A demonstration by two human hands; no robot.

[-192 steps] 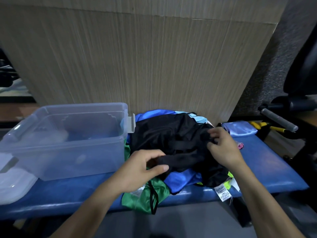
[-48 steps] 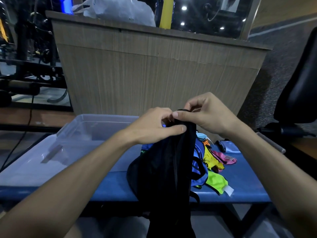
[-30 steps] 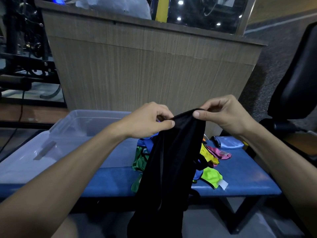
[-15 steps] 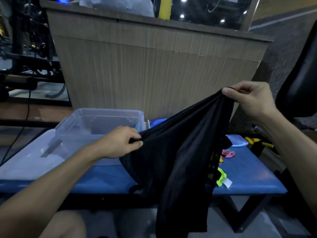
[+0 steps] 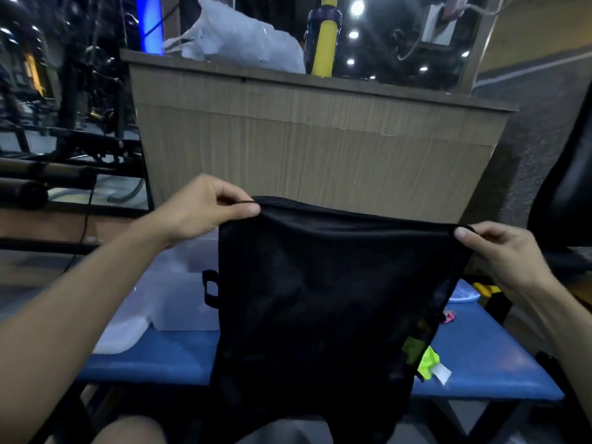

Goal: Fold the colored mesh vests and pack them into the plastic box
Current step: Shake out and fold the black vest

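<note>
Above the blue counter (image 5: 480, 347) hangs a black mesh vest (image 5: 320, 299) stretched flat — left hand (image 5: 205, 209) and right hand (image 5: 503, 251) each pinching a top corner. Folding looks barely begun; next, probably halve it — the plastic box (image 5: 179, 283) waits just behind-left.

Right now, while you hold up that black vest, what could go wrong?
The black vest is only pinched at its top corners by the left hand and right hand, so a corner might slip. It also hides most of the blue bench, so lowering it blind could drag the neon yellow vest off the front edge.
</note>
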